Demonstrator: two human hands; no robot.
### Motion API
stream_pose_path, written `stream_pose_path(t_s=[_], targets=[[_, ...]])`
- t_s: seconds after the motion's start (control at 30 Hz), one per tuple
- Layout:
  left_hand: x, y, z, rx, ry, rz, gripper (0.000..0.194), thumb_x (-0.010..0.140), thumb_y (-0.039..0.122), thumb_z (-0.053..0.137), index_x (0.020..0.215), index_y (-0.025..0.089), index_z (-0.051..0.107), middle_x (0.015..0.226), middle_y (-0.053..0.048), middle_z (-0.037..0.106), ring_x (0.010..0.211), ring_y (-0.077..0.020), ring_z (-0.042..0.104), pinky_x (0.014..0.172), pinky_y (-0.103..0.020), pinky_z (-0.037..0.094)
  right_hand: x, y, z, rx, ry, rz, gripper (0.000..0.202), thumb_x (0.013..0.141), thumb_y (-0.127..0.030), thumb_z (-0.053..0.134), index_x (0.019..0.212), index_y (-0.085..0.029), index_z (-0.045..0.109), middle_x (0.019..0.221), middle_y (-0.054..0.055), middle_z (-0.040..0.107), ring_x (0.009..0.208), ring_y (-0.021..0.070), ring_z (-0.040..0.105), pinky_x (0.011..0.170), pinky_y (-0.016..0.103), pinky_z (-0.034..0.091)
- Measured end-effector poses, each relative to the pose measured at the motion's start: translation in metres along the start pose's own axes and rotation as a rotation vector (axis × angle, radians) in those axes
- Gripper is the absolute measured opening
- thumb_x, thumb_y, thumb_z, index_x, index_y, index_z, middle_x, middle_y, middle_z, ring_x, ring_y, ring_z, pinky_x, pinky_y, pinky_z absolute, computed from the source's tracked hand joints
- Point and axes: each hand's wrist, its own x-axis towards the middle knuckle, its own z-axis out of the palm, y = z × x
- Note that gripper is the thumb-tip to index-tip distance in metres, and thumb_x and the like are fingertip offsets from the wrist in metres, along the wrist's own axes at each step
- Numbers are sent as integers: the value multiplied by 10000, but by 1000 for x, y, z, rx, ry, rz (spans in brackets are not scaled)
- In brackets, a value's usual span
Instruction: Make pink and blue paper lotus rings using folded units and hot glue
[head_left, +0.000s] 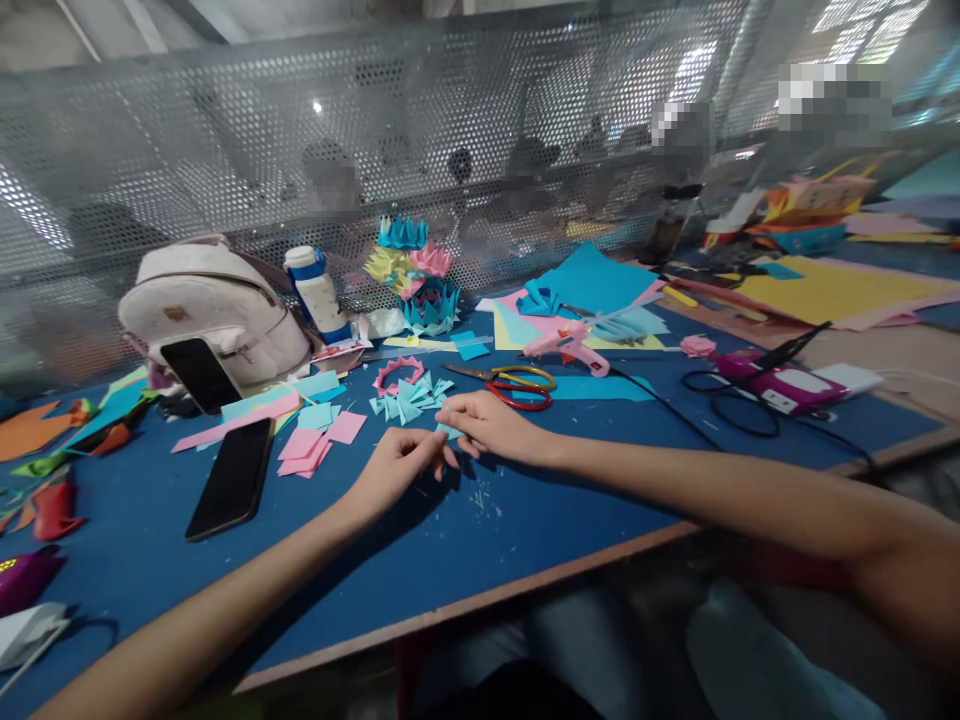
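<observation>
Between my two hands is a small light-blue piece of paper [451, 431], pinched by the fingertips of both. My left hand [405, 460] grips its left side with thumb and forefinger. My right hand [491, 428] holds it from the right, the fingers bent over it. Just beyond lie a pile of folded light-blue paper points [411, 398] and a pink paper ring with a pointed edge [399, 375]. Scissors with red and yellow handles [517, 385] rest behind my right hand. Pink paper squares [306, 450] and light-blue paper squares [319, 416] lie left of my hands.
A phone [232, 480] lies at left; another phone [201, 375] leans on a white backpack [217, 310]. Behind stand a bottle [319, 295] and stacked paper crowns [431, 308]. A pink glue gun [574, 345] trails a black cord near a purple power strip [780, 383].
</observation>
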Motion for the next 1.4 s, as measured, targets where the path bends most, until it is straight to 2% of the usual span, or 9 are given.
stream_pose_path(t_s=[0.2, 0.33, 0.43, 0.53, 0.73, 1.0, 1.2, 1.3, 1.4], targets=[[21, -8, -23, 224, 84, 60, 579, 1014, 427, 306, 660, 160, 678, 630, -50, 676, 617, -169, 610, 638, -283, 451, 3, 2, -7, -61, 78, -21, 399, 956, -494, 452, 697, -192, 429, 417, -92, 393, 362, 61, 333, 428, 206, 252], [55, -31, -65, 436, 245, 124, 185, 895, 315, 570, 913, 178, 693, 952, -77, 702, 883, -227, 601, 827, -351, 439, 4, 12, -16, -154, 77, -67, 392, 981, -489, 408, 718, -199, 419, 452, -77, 446, 394, 78, 404, 482, 214, 299], [76, -54, -88, 529, 235, 142, 113, 829, 233, 627, 912, 181, 683, 942, -72, 699, 882, -223, 611, 816, -341, 451, 3, 21, -22, -381, 51, -200, 404, 992, -463, 399, 718, -180, 488, 610, -13, 551, 584, 116, 522, 604, 238, 353], [82, -70, -92, 586, 162, 160, 99, 809, 159, 595, 846, 184, 683, 818, -38, 702, 743, -186, 625, 715, -292, 462, 0, 26, -27, -459, 34, -269, 379, 985, -443, 428, 742, -174, 541, 735, 23, 562, 751, 158, 523, 691, 268, 363], [79, -77, -92, 647, 165, 224, 150, 803, 128, 568, 824, 184, 706, 799, -41, 726, 722, -185, 641, 727, -300, 455, -2, 26, -31, -508, 66, -338, 258, 1016, -366, 390, 990, -193, 580, 971, 59, 600, 966, 187, 507, 849, 325, 396], [73, -40, -99, 560, 320, 323, 135, 865, 245, 584, 898, 171, 691, 896, -81, 739, 801, -198, 658, 792, -334, 486, 0, 23, -31, -590, 196, -467, 165, 991, -253, 413, 1034, -198, 563, 1063, 81, 598, 1027, 203, 500, 917, 381, 417], [50, 2, -65, 465, 160, 396, 324, 857, 197, 610, 1171, 179, 532, 829, -18, 709, 749, -153, 656, 763, -302, 509, -1, -8, -33, -1005, 149, -643, 273, 984, -285, 446, 1226, -178, 514, 1293, 121, 552, 1203, 252, 442, 1011, 436, 343], [39, 15, -49, 351, 70, 380, 296, 870, 211, 606, 1132, 185, 472, 826, -11, 682, 730, -137, 637, 716, -278, 504, -4, -23, -37, -1025, 178, -552, 340, 949, -373, 534, 1196, -139, 538, 1258, 140, 577, 1173, 279, 463, 983, 440, 340], [32, 23, -43, 80, 9, 319, 345, 851, 254, 664, 1121, 187, 460, 804, -10, 664, 751, -143, 631, 738, -286, 496, -8, -32, -41, -728, 76, -357, 309, 911, -424, 592, 1046, -147, 602, 993, 79, 650, 932, 214, 565, 848, 368, 411]])
